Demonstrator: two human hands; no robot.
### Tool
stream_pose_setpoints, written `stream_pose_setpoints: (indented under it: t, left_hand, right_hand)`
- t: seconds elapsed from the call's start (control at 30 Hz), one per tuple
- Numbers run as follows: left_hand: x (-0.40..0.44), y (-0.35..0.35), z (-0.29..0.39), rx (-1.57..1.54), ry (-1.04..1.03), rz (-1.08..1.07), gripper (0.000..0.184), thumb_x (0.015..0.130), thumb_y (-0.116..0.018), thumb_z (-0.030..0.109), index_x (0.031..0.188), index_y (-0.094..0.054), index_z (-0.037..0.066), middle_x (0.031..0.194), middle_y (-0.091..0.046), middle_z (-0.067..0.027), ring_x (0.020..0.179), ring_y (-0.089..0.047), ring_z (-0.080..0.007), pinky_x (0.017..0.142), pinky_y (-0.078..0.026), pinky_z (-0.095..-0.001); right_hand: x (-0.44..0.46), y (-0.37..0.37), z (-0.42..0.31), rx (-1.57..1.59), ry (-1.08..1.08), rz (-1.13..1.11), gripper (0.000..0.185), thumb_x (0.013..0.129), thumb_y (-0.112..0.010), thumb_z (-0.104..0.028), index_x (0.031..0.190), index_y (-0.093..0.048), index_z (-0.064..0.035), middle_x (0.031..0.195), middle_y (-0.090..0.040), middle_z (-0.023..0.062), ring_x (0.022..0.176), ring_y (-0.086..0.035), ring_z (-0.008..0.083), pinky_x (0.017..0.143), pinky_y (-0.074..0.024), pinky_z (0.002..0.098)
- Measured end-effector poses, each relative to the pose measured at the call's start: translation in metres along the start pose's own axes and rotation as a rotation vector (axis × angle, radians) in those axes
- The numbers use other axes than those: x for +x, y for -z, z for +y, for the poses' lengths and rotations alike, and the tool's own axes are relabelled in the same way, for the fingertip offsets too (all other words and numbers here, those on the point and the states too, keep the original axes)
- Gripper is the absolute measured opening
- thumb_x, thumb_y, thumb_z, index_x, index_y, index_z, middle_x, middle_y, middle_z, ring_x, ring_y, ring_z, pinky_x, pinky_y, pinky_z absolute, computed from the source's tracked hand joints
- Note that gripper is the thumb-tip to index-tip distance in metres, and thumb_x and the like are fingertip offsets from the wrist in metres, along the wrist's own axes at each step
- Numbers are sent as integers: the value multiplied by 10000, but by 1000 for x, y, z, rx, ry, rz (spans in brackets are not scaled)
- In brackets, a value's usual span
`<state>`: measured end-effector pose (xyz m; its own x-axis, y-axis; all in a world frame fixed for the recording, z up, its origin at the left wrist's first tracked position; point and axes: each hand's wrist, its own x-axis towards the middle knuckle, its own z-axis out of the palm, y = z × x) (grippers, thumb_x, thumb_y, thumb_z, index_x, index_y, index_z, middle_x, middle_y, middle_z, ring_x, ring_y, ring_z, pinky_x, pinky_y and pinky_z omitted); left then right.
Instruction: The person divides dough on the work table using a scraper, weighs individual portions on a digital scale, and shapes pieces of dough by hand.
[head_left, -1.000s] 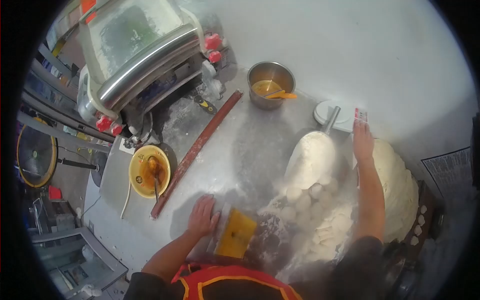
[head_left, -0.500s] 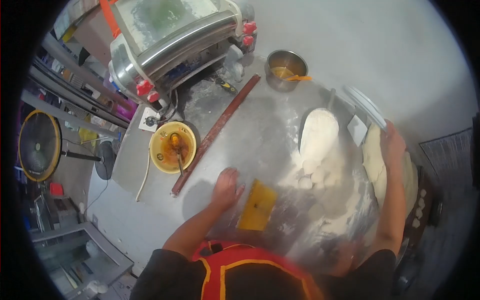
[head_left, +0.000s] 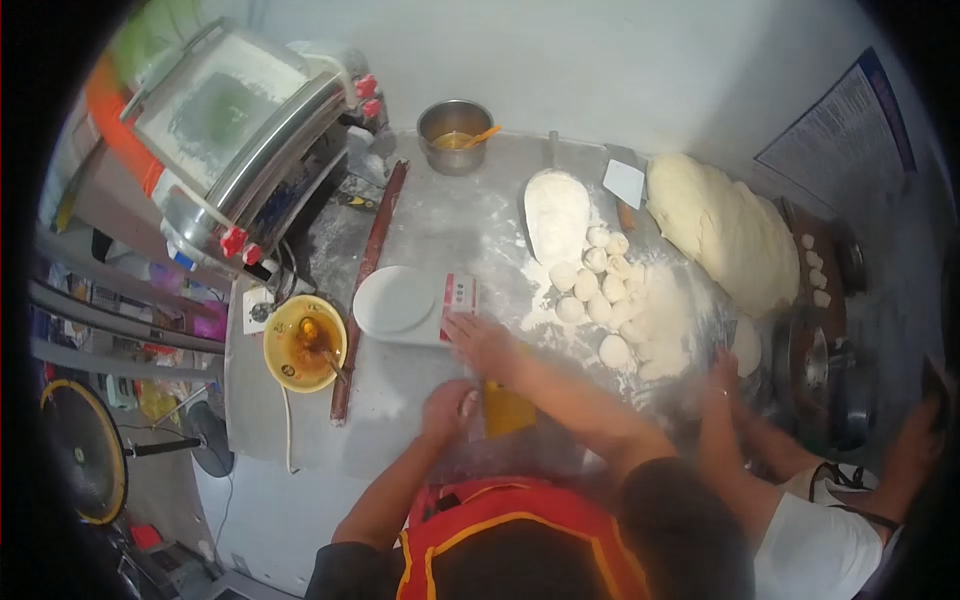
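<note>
A white kitchen scale (head_left: 395, 303) with a red-edged button panel lies on the metal table in front of me. My right hand (head_left: 482, 345) reaches across and has its fingers on the panel end of the scale. My left hand (head_left: 452, 408) rests just below, fingers curled in, with nothing visible in it. A yellow scraper (head_left: 508, 405) lies beside my left hand, partly covered by my right forearm. Right of my hands, several round dough pieces (head_left: 598, 285) sit in flour by a flour-filled scoop (head_left: 557, 215).
A large dough mass (head_left: 720, 235) lies at the right, near a white-bladed scraper (head_left: 624, 183). A co-worker's hand (head_left: 722, 375) is beside it. On the left are a wooden stick (head_left: 375, 260), a yellow bowl (head_left: 305, 345) and a roller machine (head_left: 250, 150); a metal pot (head_left: 455, 140) stands behind.
My right hand has brought the scale from the right side to the table before me. My left hand has curled from lying flat. The view has turned right, and a co-worker has come into view.
</note>
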<state>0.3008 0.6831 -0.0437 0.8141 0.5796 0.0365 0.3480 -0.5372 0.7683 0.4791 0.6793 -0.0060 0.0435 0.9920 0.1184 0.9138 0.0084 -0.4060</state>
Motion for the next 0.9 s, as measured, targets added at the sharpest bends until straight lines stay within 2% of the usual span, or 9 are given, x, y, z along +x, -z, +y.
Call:
stream_pose_setpoints:
  t: [0.1, 0.17, 0.23, 0.33, 0.47, 0.57, 0.63, 0.7, 0.9]
  left_hand:
    - [20, 8, 44, -129, -16, -50, 205, 902, -498, 161, 1027, -559, 10, 946, -593, -205, 898, -569, -371, 791, -447, -432]
    - [61, -2, 58, -151, -3, 82, 209, 926, -462, 168, 1020, -555, 7, 945, -590, -213, 897, -563, -382, 790, -444, -435]
    - [112, -11, 63, -144, -45, 202, 223, 941, -439, 177, 1012, -550, -3, 946, -589, -224, 898, -558, -394, 788, -442, -433]
    - [208, -69, 11, 38, -185, 326, 262, 943, -429, 213, 1009, -550, -10, 929, -594, -245, 899, -558, -406, 785, -440, -436]
    - [285, -97, -8, -56, -83, 67, 312, 940, -411, 254, 992, -569, -9, 926, -603, -260, 918, -558, -421, 806, -432, -470]
    - [330, -125, -44, 83, -72, 103, 332, 938, -393, 257, 967, -577, -18, 928, -606, -268, 918, -561, -429, 812, -426, -488]
    - [337, -128, -43, 216, -17, 179, 338, 939, -381, 243, 954, -578, -30, 942, -605, -271, 918, -562, -433, 814, -421, -494]
    - [347, -118, -24, 219, 28, 111, 327, 937, -378, 226, 960, -576, -34, 947, -606, -269, 912, -563, -434, 807, -420, -496]
    - [392, -101, 44, 21, 127, 62, 299, 934, -385, 198, 916, -575, -32, 905, -604, -266, 888, -562, -436, 776, -424, -499]
  right_hand:
    - [-21, -10, 55, 176, -22, -62, 405, 828, -536, -168, 1224, -514, -91, 1115, -574, 175, 997, -568, 330, 881, -454, 418]
    - [-46, 38, 71, 94, -498, 199, 406, 821, -546, -177, 1210, -527, -67, 1062, -586, 199, 983, -565, 341, 865, -452, 421]
    - [-68, 78, 98, 113, -743, 453, 343, 849, -518, -169, 1159, -546, -23, 1090, -594, 189, 1036, -550, 352, 906, -422, 411]
    - [-105, 80, 147, 219, -833, 656, 356, 845, -530, -155, 1175, -544, -20, 1077, -597, 202, 1002, -571, 340, 871, -440, 409]
    - [-130, 64, 167, 478, -971, 819, 355, 843, -510, -122, 1181, -544, -16, 1062, -602, 208, 966, -587, 333, 844, -457, 392]
    - [-127, 57, 181, 551, -975, 918, 346, 839, -499, -101, 1170, -551, -12, 1060, -607, 210, 964, -591, 334, 845, -458, 383]
    - [-127, 65, 185, 429, -981, 902, 338, 840, -496, -98, 1160, -557, -10, 1062, -609, 213, 971, -591, 335, 852, -457, 381]
    - [-129, 82, 192, 201, -990, 823, 327, 843, -496, -101, 1150, -564, -8, 1063, -609, 216, 978, -591, 337, 858, -455, 379]
    - [-125, 88, 212, 329, -1077, 919, 321, 857, -495, -124, 1148, -555, -1, 1055, -605, 220, 968, -578, 364, 862, -450, 407]
